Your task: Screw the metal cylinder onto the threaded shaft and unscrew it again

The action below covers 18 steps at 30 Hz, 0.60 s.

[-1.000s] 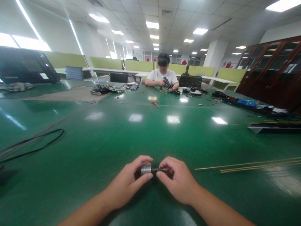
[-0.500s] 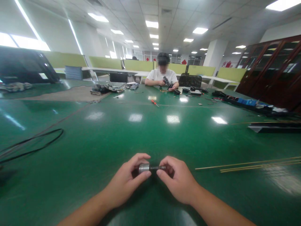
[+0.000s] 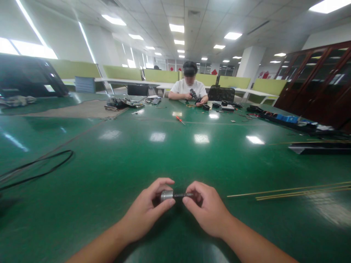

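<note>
Between my hands, above the green tabletop [image 3: 131, 146], is a small silver metal cylinder with a thin dark shaft [image 3: 167, 195] pointing right. It lies level, and its exact kind cannot be made out. My left hand [image 3: 149, 204] curls around the cylinder end, the thumb along its near side and the index finger arched over it. My right hand [image 3: 205, 206] pinches the free end of the shaft between thumb and fingers. The left end of the cylinder is partly hidden in my left palm.
Thin brass-coloured rods [image 3: 287, 193] lie right of my hands, a black cable [image 3: 55, 164] to the left. Farther off are an orange screwdriver [image 3: 179, 119] and a black metal channel [image 3: 320, 148]. Across the table a person in a white shirt [image 3: 178, 87] holds a drill [image 3: 194, 95].
</note>
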Each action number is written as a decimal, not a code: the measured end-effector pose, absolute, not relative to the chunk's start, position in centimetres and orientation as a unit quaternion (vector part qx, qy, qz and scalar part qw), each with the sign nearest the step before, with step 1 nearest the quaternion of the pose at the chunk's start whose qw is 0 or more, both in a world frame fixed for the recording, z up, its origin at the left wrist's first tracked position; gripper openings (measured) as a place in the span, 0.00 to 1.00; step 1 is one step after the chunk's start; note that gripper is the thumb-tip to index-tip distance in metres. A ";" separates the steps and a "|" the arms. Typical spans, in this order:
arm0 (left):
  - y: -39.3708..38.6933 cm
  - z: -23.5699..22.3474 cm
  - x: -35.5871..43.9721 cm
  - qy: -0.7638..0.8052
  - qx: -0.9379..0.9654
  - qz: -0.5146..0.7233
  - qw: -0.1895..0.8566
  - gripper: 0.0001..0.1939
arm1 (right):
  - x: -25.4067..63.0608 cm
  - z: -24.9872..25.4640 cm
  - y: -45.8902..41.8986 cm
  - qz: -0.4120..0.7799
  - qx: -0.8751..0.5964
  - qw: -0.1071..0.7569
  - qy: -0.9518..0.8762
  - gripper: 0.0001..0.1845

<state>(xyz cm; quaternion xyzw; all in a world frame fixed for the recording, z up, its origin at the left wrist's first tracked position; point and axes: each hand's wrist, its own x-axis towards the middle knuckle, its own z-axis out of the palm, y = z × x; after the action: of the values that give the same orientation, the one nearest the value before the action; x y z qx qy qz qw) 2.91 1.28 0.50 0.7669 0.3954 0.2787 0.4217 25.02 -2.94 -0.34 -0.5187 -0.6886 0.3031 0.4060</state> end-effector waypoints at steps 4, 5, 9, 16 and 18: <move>1.3 0.6 2.9 0.395 0.766 0.278 0.425 0.20 | 25.1 -0.4 -2.9 0.303 -0.520 0.405 -0.688 0.02; 1.3 0.6 2.9 0.397 0.765 0.277 0.425 0.20 | 25.1 -0.4 -2.9 0.304 -0.520 0.405 -0.688 0.02; 1.2 0.6 2.9 0.400 0.762 0.275 0.430 0.20 | 25.1 -0.6 -2.9 0.303 -0.520 0.406 -0.688 0.02; 1.3 0.5 2.9 0.400 0.757 0.282 0.433 0.21 | 25.0 -0.4 -3.0 0.307 -0.519 0.410 -0.684 0.02; 1.3 0.5 2.9 0.398 0.757 0.285 0.433 0.21 | 25.0 -0.3 -3.0 0.307 -0.521 0.410 -0.683 0.02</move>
<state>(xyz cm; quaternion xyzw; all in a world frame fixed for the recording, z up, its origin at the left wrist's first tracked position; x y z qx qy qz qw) 2.94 1.31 0.54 0.7566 0.3982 0.2849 0.4335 24.97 -2.97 -0.34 -0.5212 -0.6828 0.3073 0.4095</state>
